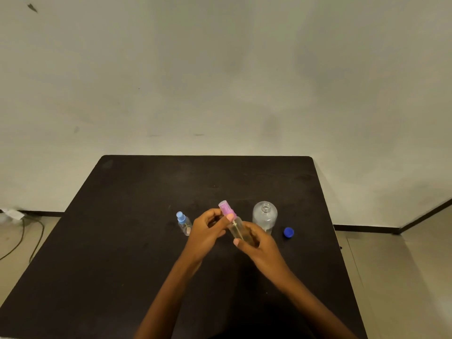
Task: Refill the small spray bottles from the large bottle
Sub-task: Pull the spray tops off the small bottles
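Pink-capped spray bottle (236, 227) aslant (cap (225, 208) up-left)

You've got everything on the table (117, 253), approx. midway btw its left & right edges. The standing spray bottle (184, 223) is furthest left, upright. The large bottle (265, 216) stands upright to its right; the loose cap (288, 232) lies just beside it on the right-edge side, a bit nearer you. Btw the two, above the tabletop, your left hand (208, 231) grips the top of the tilted spray bottle (236, 226) & your right hand (259, 243) its lower body. Its top leans toward the far-left corner.
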The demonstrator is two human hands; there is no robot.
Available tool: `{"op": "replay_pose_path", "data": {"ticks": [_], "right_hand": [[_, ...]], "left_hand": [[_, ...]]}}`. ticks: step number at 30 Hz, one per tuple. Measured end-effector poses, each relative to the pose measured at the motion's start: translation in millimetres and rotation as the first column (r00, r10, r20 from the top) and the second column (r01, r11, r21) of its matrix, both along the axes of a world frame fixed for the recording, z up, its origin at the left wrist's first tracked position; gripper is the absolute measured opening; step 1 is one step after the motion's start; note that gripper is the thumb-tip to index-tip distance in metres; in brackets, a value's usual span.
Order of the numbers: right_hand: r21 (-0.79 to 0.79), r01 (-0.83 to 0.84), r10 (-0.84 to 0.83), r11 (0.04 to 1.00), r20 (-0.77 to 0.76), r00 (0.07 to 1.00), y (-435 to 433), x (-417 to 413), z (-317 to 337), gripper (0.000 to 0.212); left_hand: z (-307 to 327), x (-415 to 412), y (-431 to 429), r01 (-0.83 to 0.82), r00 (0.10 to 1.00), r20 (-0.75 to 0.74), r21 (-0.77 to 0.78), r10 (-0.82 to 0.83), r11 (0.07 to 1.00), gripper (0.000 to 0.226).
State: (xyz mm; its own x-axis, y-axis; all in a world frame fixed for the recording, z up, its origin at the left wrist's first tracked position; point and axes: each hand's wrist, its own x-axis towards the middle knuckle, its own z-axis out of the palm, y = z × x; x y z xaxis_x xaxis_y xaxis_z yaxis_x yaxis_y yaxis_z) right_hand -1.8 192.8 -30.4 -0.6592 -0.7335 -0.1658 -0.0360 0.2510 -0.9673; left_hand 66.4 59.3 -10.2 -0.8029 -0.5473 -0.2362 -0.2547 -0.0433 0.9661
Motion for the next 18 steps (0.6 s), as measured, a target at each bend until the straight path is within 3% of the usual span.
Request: {"op": "replay_pose_path", "data": {"ticks": [6, 13, 18], "right_hand": [[-0.122, -0.055, 0.078, 0.991, 0.200, 0.977, 2, 6, 10, 0.023], [-0.128, 0.026, -0.010, 0.991, 0.123, 0.992, 3, 11, 9, 0.023], [-0.050, 0.118, -0.120, 0.992, -0.042, 0.992, 3, 10, 6, 0.033]], "left_hand": [[9, 6, -2, 0.113, 0.994, -0.005, 0.034, -0.113, 0.993, 0.028], [12, 0, 9, 0.042, 0.998, -0.041, -0.033, -0.044, 0.999, 0.021], [12, -3, 16, -0.020, 0.999, -0.038, -0.048, 0.018, 0.999, 0.018]]}}
